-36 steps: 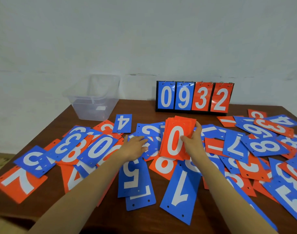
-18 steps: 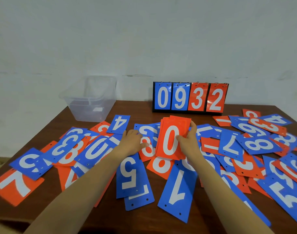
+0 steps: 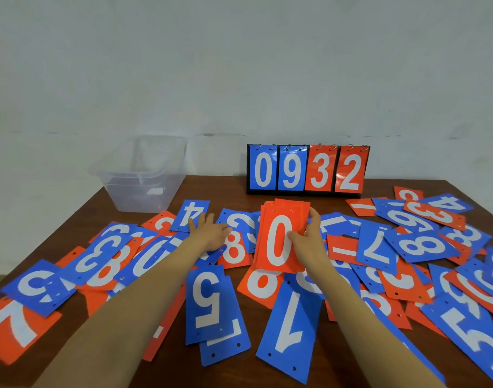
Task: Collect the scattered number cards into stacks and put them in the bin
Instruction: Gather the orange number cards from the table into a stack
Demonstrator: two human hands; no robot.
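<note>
At the near edge of the bench point(image 3: 351, 371), 6 o'clock: dark red-brown wood, slight gloss, mostly buried under scattered number cards point(image 3: 424, 246), blue and red with white digits. A blue 1 point(image 3: 291, 326) and a blue 5 point(image 3: 207, 301) lie closest; a red 7 point(image 3: 10, 329) at 8 o'clock.

Mid-bench: right hand point(image 3: 307, 239), grip closed on the right edge of a red stack point(image 3: 279, 242), thumb across its face, 0 on top. Left hand point(image 3: 210, 233) at the stack's 9 o'clock, grip wide, fingers straight and spread, flat on loose cards just beside a red 8 point(image 3: 235, 250).

Far side: clear plastic bin point(image 3: 144, 197) at 11 o'clock, standing on the bench near the corner. Ring-bound scoreboard point(image 3: 307, 170) at 12 to 1 o'clock reads 0 9 3 2, two blue, two red.

Behind: pale grey-white wall point(image 3: 239, 65), with a faint horizontal seam.
</note>
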